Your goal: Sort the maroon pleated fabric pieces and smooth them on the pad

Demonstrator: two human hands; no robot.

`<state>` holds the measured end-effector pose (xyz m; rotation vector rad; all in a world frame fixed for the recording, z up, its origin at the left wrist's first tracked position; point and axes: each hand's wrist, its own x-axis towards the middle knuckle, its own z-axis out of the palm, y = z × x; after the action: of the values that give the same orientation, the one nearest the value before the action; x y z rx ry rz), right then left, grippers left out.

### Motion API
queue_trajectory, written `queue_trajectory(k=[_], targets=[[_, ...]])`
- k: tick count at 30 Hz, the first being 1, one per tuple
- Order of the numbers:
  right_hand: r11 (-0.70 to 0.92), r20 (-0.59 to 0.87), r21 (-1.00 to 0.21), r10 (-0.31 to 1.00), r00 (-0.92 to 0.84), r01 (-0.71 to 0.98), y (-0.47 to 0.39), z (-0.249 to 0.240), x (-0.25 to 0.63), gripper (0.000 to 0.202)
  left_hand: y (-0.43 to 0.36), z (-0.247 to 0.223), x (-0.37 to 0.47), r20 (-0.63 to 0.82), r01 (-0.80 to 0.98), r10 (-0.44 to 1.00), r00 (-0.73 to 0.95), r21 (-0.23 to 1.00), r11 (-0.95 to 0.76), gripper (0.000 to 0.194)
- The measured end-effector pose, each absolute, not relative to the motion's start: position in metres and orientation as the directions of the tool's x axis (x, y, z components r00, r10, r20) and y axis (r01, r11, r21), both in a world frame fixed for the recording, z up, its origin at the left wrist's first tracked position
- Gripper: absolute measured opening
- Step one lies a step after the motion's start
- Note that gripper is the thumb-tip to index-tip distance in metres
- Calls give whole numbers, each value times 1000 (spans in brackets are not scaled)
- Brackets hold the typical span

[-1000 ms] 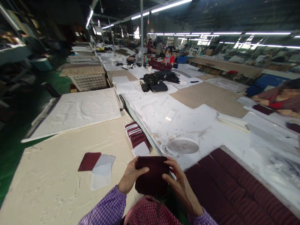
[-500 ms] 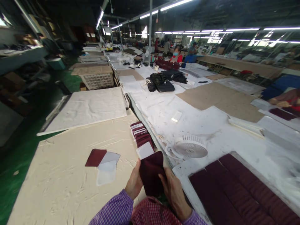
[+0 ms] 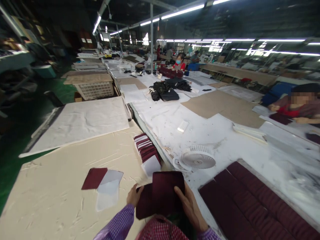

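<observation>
Both my hands hold a dark maroon fabric piece (image 3: 160, 193) just in front of my chest, above the near edge of the cream table (image 3: 62, 186). My left hand (image 3: 133, 196) grips its left side, partly hidden behind the cloth. My right hand (image 3: 191, 208) clasps the right edge with fingers on top. A fanned row of maroon and white cut pieces (image 3: 147, 153) lies just beyond the held piece. To the left rest a loose maroon piece (image 3: 94, 178) and white pieces (image 3: 108, 190).
A small white fan (image 3: 197, 157) lies flat on the white table to the right. Long maroon padded strips (image 3: 252, 203) cover the near right. A person in red (image 3: 297, 106) works at far right; others sit farther back. A white basket (image 3: 96, 88) stands behind the white board.
The maroon piece, held upright and narrow half a second ago, now lies flatter and spread wider between my hands. My left hand has slipped behind it. The camera view swung slightly.
</observation>
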<state>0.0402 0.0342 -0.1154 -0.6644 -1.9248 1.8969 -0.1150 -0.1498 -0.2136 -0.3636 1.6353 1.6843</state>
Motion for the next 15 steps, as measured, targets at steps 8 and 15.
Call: queue_trajectory(k=[8, 15], targets=[[-315, -154, -944, 681, -716, -96, 34, -86, 51, 48, -85, -137, -76, -440, -728, 796, -415, 686, -1, 57], [123, 127, -991, 796, -591, -48, 80, -68, 100, 65, -41, -66, -69, -271, -316, 909, -317, 934, 168, 41]])
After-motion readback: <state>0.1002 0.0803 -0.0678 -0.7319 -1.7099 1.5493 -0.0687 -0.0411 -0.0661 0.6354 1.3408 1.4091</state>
